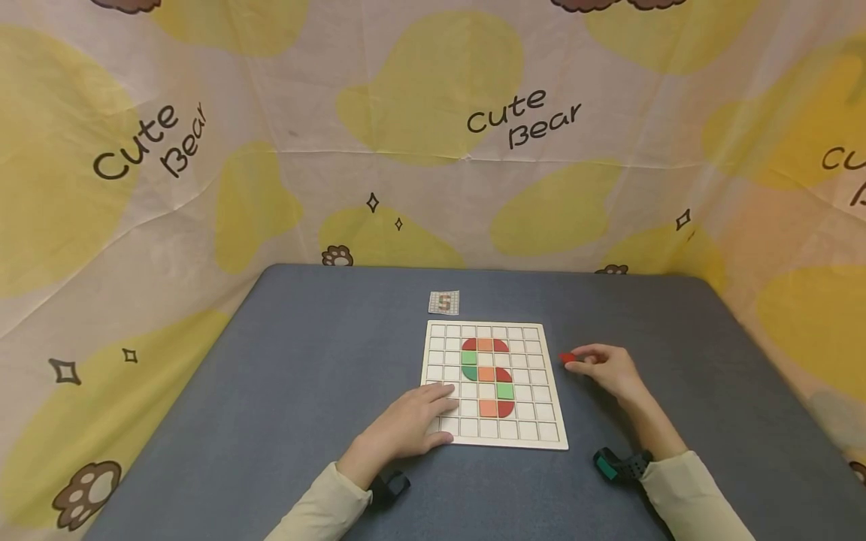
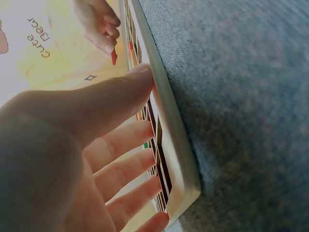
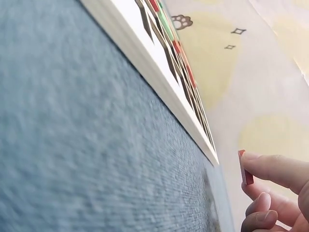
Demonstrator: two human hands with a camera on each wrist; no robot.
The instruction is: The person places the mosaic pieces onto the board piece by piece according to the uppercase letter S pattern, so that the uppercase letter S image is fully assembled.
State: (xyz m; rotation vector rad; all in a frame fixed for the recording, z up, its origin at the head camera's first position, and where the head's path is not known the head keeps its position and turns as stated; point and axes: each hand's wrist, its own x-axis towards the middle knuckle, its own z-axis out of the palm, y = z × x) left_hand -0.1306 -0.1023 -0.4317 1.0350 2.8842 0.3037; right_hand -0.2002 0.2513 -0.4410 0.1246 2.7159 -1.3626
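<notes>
A white grid board (image 1: 548,433) lies on the table, with red, orange and green tiles set in its squares in an S-like curve. My left hand (image 1: 409,422) rests on the board's near left corner, fingers spread and nearly straight; in the left wrist view the thumb and fingertips touch its edge. Off the board's right side, my right hand (image 1: 612,372) pinches a small red tile (image 1: 567,358) between thumb and finger. The right wrist view shows this tile (image 3: 245,167) held on edge, its other fingers curled beneath.
A small card (image 1: 443,303) printed with a similar S pattern lies behind the board. The blue-grey cloth (image 1: 304,361) covers the table. A patterned curtain (image 1: 419,98) hangs behind and along the sides. Each wrist wears a dark strap, the right one (image 1: 621,466) with a green patch.
</notes>
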